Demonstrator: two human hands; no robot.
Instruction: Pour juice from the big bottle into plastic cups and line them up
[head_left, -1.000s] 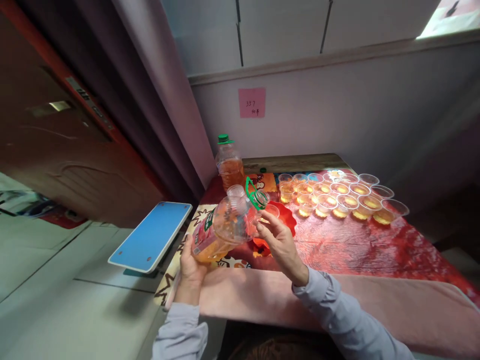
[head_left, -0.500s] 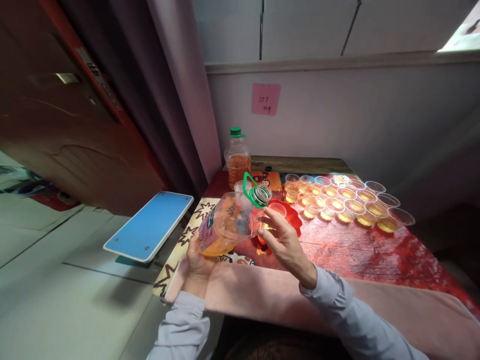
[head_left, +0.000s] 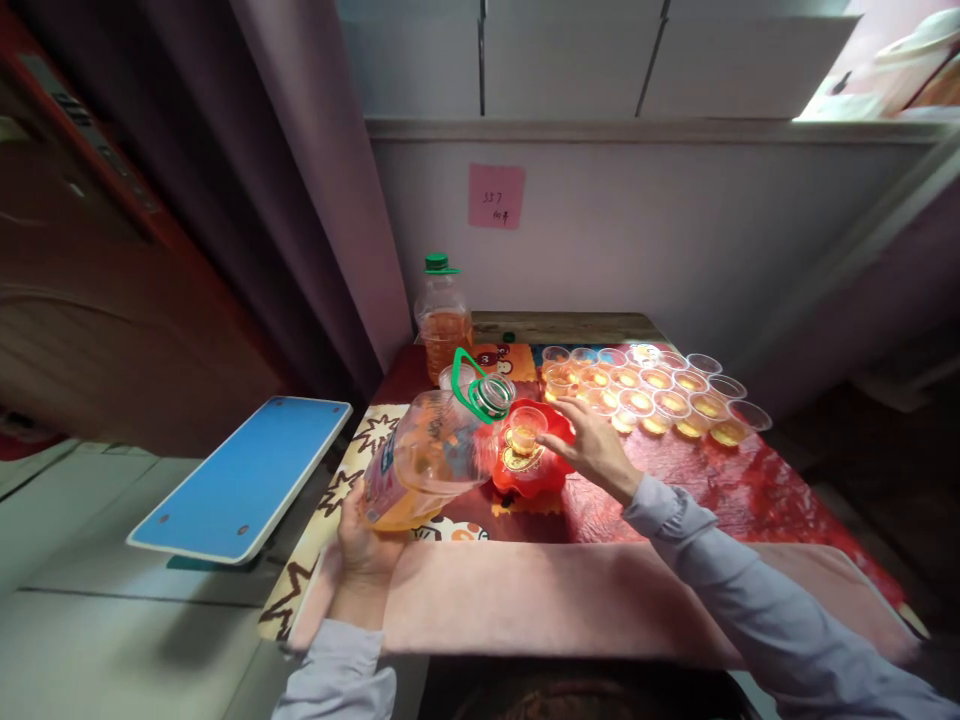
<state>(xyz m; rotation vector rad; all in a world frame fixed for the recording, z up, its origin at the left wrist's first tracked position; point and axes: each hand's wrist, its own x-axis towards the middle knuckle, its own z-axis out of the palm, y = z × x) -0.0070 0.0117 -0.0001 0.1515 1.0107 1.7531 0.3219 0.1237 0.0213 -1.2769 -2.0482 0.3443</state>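
My left hand (head_left: 367, 535) is wrapped round the lower end of a big clear plastic bottle (head_left: 427, 450). The bottle leans to the right, uncapped, with a green ring handle at its neck and some orange-yellow liquid low inside. Just right of its mouth, a small clear plastic cup (head_left: 526, 428) with a little yellow liquid stands on a red scalloped plate (head_left: 536, 482). My right hand (head_left: 596, 445) reaches over the plate's right side, thumb and fingers apart, the thumb tip close to the cup. Whether it touches the cup I cannot tell.
Rows of clear cups with yellow liquid (head_left: 652, 385) stand right of the plate. A second, green-capped bottle (head_left: 444, 325) is at the back left, with stacked cups (head_left: 456, 376) before it. Pink cloth (head_left: 525, 590) covers the near edge; a blue-topped stool (head_left: 240, 475) stands left.
My right hand has moved away from the bottle's neck to beside the cup on the plate. The bottle stays tilted in my left hand. The view has shifted to the right.
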